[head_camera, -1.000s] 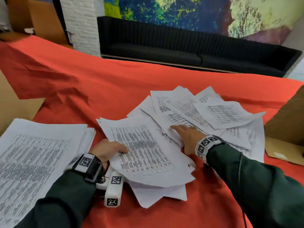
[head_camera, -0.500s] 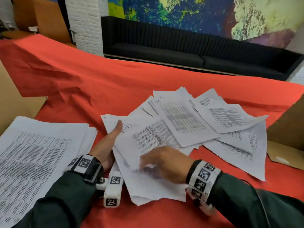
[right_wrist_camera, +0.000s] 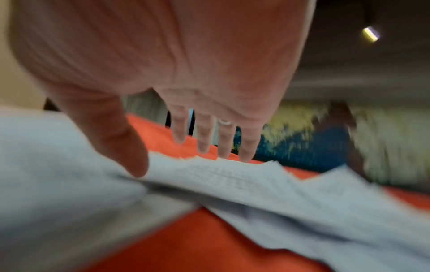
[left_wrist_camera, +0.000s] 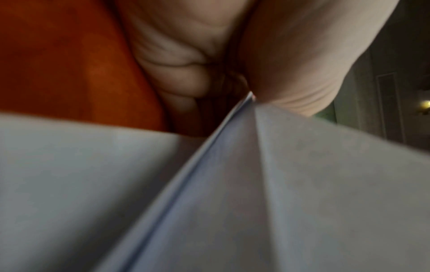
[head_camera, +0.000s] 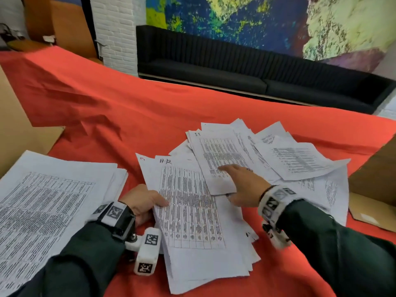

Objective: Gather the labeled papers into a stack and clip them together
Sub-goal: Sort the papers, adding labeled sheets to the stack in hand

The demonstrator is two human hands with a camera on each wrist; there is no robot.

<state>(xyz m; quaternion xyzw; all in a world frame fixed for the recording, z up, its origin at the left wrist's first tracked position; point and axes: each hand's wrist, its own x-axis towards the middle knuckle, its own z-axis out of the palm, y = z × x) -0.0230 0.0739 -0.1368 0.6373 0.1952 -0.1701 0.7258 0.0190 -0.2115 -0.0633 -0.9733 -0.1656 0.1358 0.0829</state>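
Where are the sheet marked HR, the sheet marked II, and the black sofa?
sheet marked HR (head_camera: 188, 202), head view, middle of its printed table.
sheet marked II (head_camera: 216, 151), head view, upper printed area.
black sofa (head_camera: 203, 71), head view, left seat cushion.

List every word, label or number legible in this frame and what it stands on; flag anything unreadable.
"HR": handwritten at the top of the sheet that the left hand grips.
"II": handwritten at the top corner of the sheet under the right hand; it may be other letters.
Printed tables on all sheets, including the side stack: too small and blurred to read.
Square coded markers on the wrist bands: patterns, no text.
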